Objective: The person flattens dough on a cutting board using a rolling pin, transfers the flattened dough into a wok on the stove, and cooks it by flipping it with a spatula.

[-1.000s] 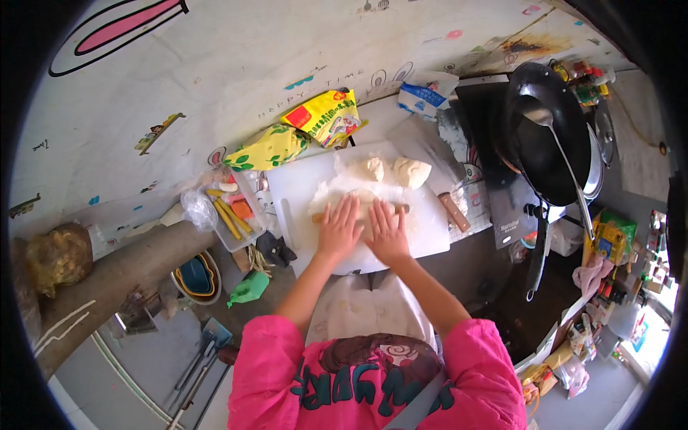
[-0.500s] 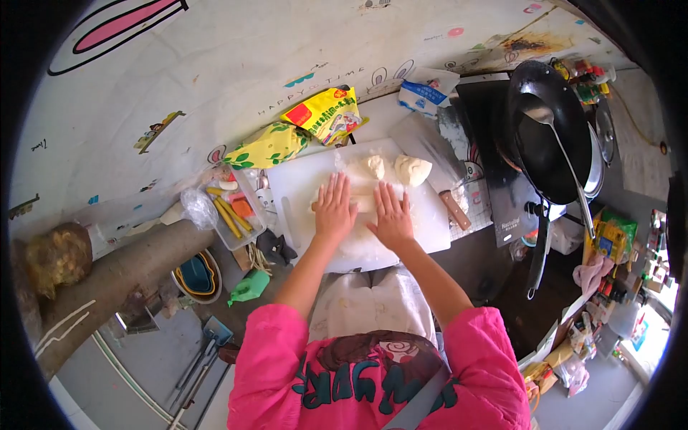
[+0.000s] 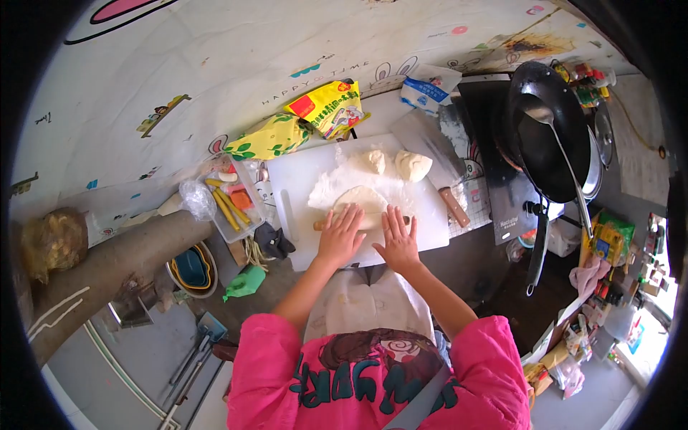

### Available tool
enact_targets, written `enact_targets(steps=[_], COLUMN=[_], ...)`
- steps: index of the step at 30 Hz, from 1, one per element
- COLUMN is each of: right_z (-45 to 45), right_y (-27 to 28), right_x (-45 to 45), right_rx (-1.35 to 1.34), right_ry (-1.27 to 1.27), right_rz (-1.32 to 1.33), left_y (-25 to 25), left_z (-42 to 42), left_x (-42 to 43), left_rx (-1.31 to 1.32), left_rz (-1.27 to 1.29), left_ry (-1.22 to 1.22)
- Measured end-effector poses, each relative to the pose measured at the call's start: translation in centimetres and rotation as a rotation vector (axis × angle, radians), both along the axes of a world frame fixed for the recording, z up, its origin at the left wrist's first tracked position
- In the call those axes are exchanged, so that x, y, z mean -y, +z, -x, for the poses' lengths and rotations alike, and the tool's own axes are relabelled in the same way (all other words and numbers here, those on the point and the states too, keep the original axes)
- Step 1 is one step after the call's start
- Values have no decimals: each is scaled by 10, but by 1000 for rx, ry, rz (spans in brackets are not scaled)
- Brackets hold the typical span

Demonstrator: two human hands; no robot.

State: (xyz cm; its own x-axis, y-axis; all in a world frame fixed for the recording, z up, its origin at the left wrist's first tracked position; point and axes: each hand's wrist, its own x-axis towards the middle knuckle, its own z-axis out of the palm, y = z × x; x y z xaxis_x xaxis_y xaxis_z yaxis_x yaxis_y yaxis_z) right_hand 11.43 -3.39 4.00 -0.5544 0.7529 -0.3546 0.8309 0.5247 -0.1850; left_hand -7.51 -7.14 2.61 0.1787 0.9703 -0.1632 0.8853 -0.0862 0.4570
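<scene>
- Grip on both sides is loose: the left hand (image 3: 342, 233) and right hand (image 3: 396, 236) lie flat with straight fingers, curled round nothing; they rest on the rolling pin (image 3: 372, 221), one toward each end;
- the spread looks meant to share the pressure evenly along the pin; flat palms would let it turn under them, where a clenched hold would likely stop it;
- the dough sheet (image 3: 362, 197) lies on the white cutting board (image 3: 431, 235), mostly beyond the pin; its near part is hidden by the hands;
- white powder (image 3: 324, 188) spreads around the sheet, probably to keep it from sticking;
- the small dough lump (image 3: 373, 161) and large dough lump (image 3: 413, 165) sit toward the far edge, apart from the sheet; that seems to keep them out of the pin's way;
- the cleaver (image 3: 453, 206) lies along the board's right edge, handle toward the person; yellow packets (image 3: 330, 107) bound the far side, a plastic tray (image 3: 251, 192) the left;
- free travel looks longest on the left; the lumps limit it ahead, the near edge behind.
</scene>
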Motion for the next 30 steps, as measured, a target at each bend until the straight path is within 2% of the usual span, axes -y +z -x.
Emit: enact_targets(steps=[4, 9, 12, 15, 16, 22, 29, 30], right_z=[-17, -26, -16, -11, -11, -26, -29, -26], right_y=[8, 14, 5, -2, -1, 9, -16, -13], right_x=[22, 34, 22, 18, 17, 42, 36, 30], right_rx=[76, 52, -52, -60, -76, -116, -151, -261], right_ry=[99, 69, 1, -4, -14, 31, 49, 18], right_rz=[77, 113, 69, 45, 67, 114, -25, -43], left_y=[-1, 12, -16, 1, -5, -8, -28, -29], left_z=[1, 5, 6, 3, 2, 11, 11, 11], left_x=[17, 10, -13, -46, -51, -61, -62, -63], left_rx=[9, -49, 146, 83, 52, 101, 166, 155], left_rz=[17, 11, -86, 99, -1, -28, 59, 76], left_ry=[19, -13, 313, 454, 426, 349, 344, 336])
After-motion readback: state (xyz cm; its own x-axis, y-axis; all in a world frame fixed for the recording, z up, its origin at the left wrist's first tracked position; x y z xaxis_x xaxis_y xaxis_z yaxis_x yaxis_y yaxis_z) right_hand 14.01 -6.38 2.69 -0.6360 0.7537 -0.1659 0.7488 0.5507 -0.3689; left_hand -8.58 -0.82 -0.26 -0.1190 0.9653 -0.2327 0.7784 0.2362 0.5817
